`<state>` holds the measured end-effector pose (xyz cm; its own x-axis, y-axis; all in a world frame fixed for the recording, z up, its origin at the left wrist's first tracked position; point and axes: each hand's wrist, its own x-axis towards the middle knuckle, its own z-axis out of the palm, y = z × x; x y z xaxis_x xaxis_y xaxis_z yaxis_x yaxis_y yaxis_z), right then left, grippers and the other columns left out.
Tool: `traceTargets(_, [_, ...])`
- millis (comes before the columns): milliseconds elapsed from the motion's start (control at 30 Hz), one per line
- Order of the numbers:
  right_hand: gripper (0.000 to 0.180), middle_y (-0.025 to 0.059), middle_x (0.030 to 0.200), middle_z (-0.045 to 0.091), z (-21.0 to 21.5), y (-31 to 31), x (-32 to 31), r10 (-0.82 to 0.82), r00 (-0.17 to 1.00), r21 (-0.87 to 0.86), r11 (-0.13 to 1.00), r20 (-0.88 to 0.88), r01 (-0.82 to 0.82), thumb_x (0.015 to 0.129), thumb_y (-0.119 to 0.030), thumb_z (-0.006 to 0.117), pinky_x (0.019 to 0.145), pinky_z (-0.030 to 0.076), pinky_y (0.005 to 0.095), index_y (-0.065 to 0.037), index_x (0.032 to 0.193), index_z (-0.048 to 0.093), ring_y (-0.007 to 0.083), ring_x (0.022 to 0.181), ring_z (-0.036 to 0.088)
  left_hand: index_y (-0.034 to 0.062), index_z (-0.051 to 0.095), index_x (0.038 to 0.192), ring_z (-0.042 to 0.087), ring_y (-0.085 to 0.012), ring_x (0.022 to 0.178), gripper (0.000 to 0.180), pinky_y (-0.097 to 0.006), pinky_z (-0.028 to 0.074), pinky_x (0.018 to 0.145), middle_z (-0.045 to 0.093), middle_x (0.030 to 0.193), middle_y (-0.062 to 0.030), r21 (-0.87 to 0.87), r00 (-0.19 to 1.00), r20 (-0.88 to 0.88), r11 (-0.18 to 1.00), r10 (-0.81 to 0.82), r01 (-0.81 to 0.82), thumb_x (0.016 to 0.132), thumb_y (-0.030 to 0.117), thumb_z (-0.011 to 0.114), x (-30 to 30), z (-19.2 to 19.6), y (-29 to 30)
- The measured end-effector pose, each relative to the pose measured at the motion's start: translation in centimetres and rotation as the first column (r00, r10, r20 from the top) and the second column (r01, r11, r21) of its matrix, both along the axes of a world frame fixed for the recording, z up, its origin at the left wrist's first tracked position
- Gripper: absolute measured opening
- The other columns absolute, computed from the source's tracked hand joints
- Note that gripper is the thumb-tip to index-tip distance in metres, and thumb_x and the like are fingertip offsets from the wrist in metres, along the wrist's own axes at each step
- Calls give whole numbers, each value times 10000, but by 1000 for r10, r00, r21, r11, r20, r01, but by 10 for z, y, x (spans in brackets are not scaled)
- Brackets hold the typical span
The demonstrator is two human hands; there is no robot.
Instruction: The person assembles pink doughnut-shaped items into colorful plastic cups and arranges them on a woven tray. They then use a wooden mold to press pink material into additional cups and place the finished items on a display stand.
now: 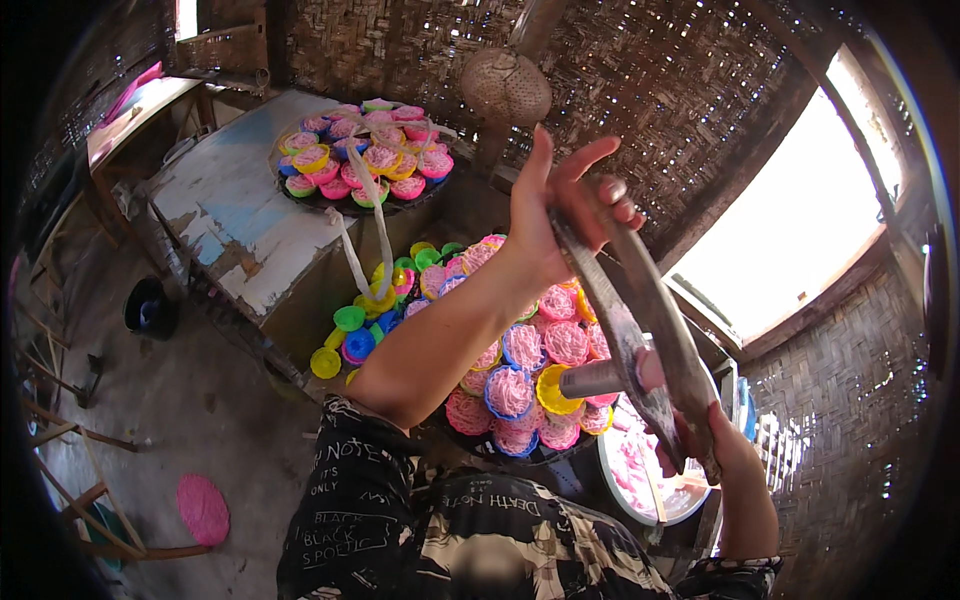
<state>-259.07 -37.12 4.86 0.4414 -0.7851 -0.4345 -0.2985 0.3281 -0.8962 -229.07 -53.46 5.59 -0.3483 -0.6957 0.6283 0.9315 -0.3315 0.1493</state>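
Across my front slants a wooden hand press made of two long worn bars (pixel 672 320). My left hand (pixel 572 205) is at its upper end, thumb and forefinger stretched out, the other fingers curled over the bar. My right hand (pixel 728 445) wraps round the lower end. Between the bars sits a grey cylinder (pixel 592 379), a pink lump at its back. Its far end points into a yellow cup (pixel 556 390). Around that cup, many small coloured cups filled with pink strands (pixel 508 392) are heaped on a dark round tray, partly behind my left forearm.
A second tray of filled cups (pixel 380 158) stands on a peeling white table (pixel 232 215) at the back left. Empty coloured cups (pixel 350 318) lie left of the heap. A basin of pink stuff (pixel 628 470) is at the right, below a bright window (pixel 800 220).
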Motion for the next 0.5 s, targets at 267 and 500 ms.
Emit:
traceTargets(267, [778, 164, 721, 610, -7, -4, -1, -64, 972, -17, 998, -228, 62, 815, -664, 383, 516, 505, 358, 65, 1063, 498, 260, 561, 616, 154, 603, 1070, 525, -145, 605, 540, -372, 446, 728, 481, 570, 41, 202, 986, 88, 966, 145, -160, 854, 607, 403, -3, -50, 2])
traceTargets(500, [540, 97, 666, 608, 10, -8, 43, -88, 975, -48, 996, -204, 79, 918, -448, 394, 504, 468, 277, 54, 908, 591, 146, 548, 574, 149, 578, 1043, 487, -180, 562, 566, -389, 423, 674, 455, 560, 2, 227, 981, 76, 955, 177, -190, 838, 641, 384, 18, -52, -14])
